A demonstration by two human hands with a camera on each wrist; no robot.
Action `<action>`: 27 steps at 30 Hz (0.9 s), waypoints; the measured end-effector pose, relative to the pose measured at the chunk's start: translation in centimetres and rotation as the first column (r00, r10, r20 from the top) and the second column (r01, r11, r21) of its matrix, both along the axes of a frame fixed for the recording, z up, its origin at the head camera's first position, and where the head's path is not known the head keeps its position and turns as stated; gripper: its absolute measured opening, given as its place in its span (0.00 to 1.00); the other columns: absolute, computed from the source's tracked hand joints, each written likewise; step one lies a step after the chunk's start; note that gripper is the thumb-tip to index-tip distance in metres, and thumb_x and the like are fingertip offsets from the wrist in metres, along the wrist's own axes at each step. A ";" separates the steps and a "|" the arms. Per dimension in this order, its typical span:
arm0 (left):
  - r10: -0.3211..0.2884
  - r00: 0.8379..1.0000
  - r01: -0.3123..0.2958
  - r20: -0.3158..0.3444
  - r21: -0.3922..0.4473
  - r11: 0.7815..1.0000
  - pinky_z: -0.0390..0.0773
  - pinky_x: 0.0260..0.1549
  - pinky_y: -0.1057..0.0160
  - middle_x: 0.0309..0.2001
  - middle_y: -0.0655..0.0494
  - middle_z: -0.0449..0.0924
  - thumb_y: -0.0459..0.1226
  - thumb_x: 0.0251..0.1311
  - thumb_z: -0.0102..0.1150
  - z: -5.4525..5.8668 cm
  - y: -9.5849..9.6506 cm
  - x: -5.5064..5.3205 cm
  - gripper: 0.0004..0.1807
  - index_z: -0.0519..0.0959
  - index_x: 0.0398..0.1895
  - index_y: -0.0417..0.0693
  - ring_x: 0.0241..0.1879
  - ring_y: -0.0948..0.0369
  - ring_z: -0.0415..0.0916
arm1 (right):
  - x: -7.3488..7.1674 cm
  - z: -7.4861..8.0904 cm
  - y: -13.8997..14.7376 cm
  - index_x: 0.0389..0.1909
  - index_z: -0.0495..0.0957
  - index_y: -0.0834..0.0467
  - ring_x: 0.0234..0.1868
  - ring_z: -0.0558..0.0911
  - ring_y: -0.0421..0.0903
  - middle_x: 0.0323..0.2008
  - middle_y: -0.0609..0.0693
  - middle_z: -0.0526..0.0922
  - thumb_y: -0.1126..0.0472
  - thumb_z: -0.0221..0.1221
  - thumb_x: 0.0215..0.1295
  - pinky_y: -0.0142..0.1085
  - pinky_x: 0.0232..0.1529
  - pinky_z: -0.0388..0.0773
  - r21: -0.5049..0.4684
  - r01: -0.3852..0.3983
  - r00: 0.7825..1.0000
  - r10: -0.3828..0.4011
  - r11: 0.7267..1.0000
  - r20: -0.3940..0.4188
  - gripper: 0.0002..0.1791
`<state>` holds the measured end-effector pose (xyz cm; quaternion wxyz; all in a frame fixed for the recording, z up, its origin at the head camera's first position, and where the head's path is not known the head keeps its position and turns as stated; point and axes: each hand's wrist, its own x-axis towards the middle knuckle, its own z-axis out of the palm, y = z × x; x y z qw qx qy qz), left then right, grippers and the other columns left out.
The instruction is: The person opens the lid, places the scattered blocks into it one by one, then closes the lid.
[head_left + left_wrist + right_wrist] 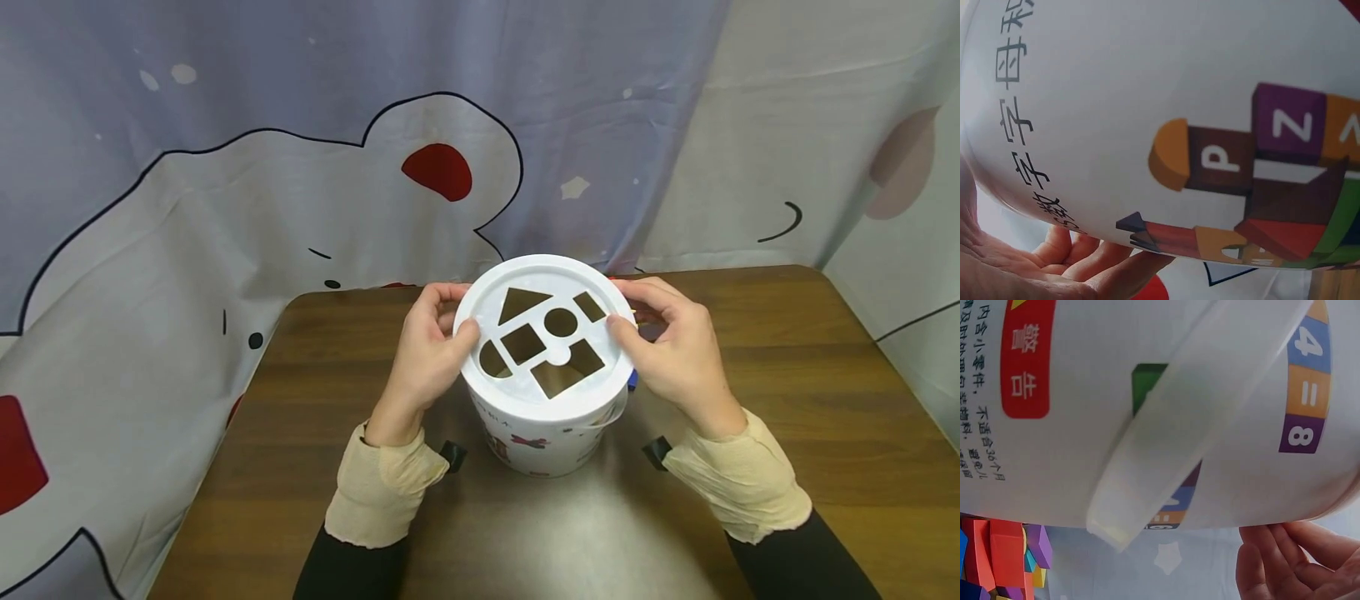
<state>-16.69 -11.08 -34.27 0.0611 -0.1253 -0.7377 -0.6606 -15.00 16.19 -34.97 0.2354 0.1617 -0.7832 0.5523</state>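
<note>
A white plastic bucket (551, 450) stands on the table, topped by a round white lid (519, 393) with several cut-out shapes, among them a triangle, a circle and a square. My left hand (426, 358) grips the lid's left rim, thumb on top and fingers lower at the side. Opposite it, my right hand (678, 350) holds the right rim the same way. In the left wrist view, printed blocks and lettering cover the bucket wall (1104, 125), with fingers behind it. A pale carrying handle (1166, 437) hangs slantwise across the bucket in the right wrist view.
Coloured blocks (1007, 556) lie beyond the bucket on the right, mostly hidden behind it in the head view. The brown wooden table (825, 375) ends at a patterned curtain (300, 75) at the back and left.
</note>
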 end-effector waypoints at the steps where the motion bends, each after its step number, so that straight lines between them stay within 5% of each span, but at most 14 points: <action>1: -0.005 1.000 0.005 0.005 -0.006 1.000 0.85 0.36 0.65 0.58 0.39 0.76 0.24 0.57 0.52 0.0 -0.1 -0.1 0.21 0.69 0.56 0.31 0.50 0.50 0.84 | 0.0 0.0 -0.1 0.52 0.86 0.64 0.41 0.85 0.36 0.47 0.57 0.87 0.73 0.63 0.61 0.23 0.41 0.81 -0.005 -0.005 1.000 0.005 1.000 0.012 0.18; 8: -0.039 0.997 0.044 0.067 -0.069 0.997 0.86 0.35 0.63 0.53 0.40 0.79 0.25 0.58 0.52 -0.1 -2.0 -0.7 0.21 0.71 0.57 0.35 0.46 0.54 0.84 | 0.1 -0.5 -1.0 0.57 0.84 0.63 0.47 0.84 0.33 0.52 0.57 0.86 0.68 0.64 0.67 0.23 0.44 0.81 -0.009 -0.049 0.996 0.049 0.999 0.078 0.17; 17: -0.005 1.000 0.004 -0.002 -0.199 0.980 0.85 0.30 0.61 0.47 0.41 0.82 0.22 0.53 0.52 0.9 -5.6 -0.6 0.22 0.75 0.53 0.38 0.40 0.53 0.83 | 0.8 -0.8 -2.3 0.64 0.80 0.57 0.48 0.86 0.36 0.52 0.52 0.85 0.65 0.63 0.70 0.26 0.47 0.82 0.079 -0.195 0.974 0.184 0.978 0.129 0.22; 20: 0.000 1.000 -0.004 -0.015 -0.317 0.949 0.84 0.30 0.62 0.43 0.43 0.83 0.24 0.53 0.54 1.5 -6.9 -0.2 0.22 0.77 0.53 0.42 0.39 0.53 0.81 | 1.2 -0.9 -2.8 0.64 0.80 0.57 0.47 0.86 0.37 0.51 0.51 0.85 0.63 0.63 0.71 0.27 0.49 0.82 0.107 -0.223 0.966 0.205 0.969 0.158 0.21; 23: 0.014 0.999 -0.030 -0.040 -0.452 0.891 0.80 0.32 0.66 0.39 0.47 0.82 0.29 0.58 0.58 2.0 -7.8 0.3 0.18 0.80 0.52 0.45 0.37 0.54 0.78 | 1.6 -1.0 -3.3 0.62 0.81 0.57 0.47 0.84 0.38 0.51 0.51 0.85 0.62 0.63 0.71 0.27 0.50 0.81 0.108 -0.228 0.961 0.206 0.968 0.185 0.20; 27: 0.064 0.995 -0.098 -0.081 -0.539 0.837 0.74 0.32 0.68 0.35 0.50 0.80 0.35 0.62 0.62 2.4 -8.2 0.6 0.11 0.83 0.47 0.44 0.32 0.55 0.75 | 2.2 -1.1 -4.1 0.63 0.80 0.58 0.51 0.83 0.39 0.54 0.51 0.84 0.62 0.62 0.71 0.29 0.52 0.82 0.072 -0.235 0.953 0.216 0.969 0.212 0.21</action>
